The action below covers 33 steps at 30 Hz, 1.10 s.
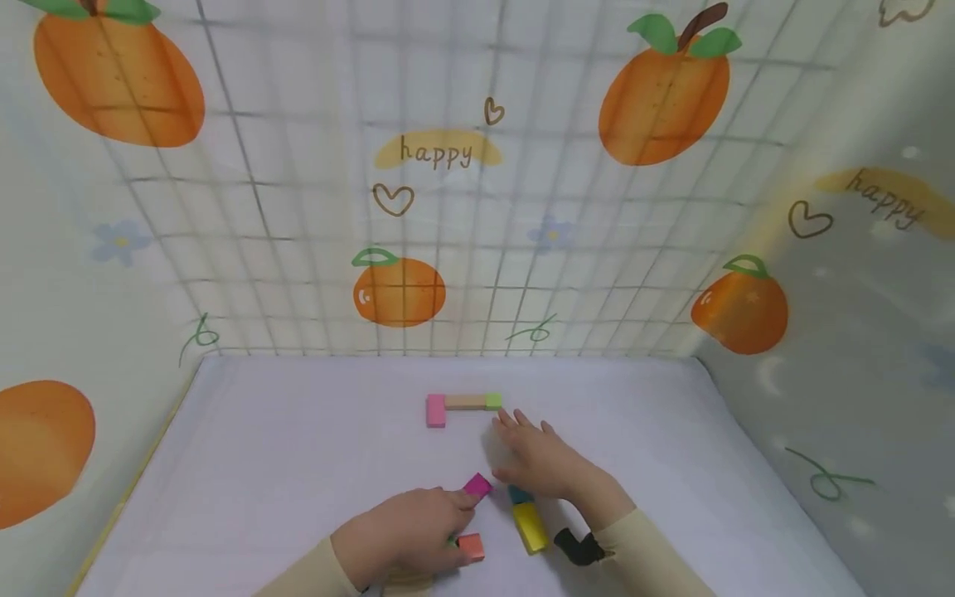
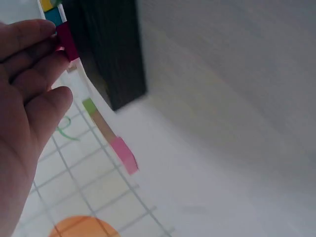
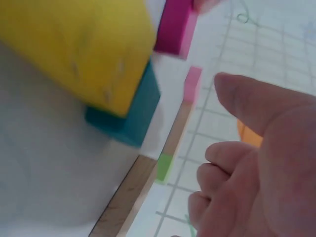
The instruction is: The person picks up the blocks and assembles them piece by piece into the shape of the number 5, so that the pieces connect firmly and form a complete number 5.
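Observation:
My left hand touches a magenta block with its fingertips. The left wrist view shows the thumb apart from that block. Near the left thumb in the head view lies an orange-red block. With fingers extended, my right hand hovers or rests over the table beside a teal block, which it partly hides; contact cannot be told. A yellow block adjoins the teal one. A wooden block shows beyond the teal block in the right wrist view, hidden in the head view.
Farther back stand a pink block, a wooden block and a light green block in a row. Wooden pieces lie at the front edge. A dark block looms close in the left wrist view. Printed cloth walls enclose the table.

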Each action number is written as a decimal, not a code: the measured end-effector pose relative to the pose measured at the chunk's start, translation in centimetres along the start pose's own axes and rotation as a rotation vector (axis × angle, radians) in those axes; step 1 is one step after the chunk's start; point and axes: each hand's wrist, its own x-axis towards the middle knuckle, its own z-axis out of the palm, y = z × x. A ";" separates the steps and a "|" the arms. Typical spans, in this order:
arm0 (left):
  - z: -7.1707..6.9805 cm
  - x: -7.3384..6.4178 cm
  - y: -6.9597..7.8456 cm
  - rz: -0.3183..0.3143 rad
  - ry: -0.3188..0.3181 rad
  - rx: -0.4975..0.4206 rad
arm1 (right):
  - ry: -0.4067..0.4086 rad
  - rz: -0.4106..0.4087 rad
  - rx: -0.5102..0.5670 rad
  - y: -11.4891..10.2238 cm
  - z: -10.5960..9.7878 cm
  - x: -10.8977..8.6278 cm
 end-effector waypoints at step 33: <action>0.1 -1.8 -2.3 -0.194 0.036 -0.174 | -0.176 -0.108 -0.103 -7.0 2.7 -2.5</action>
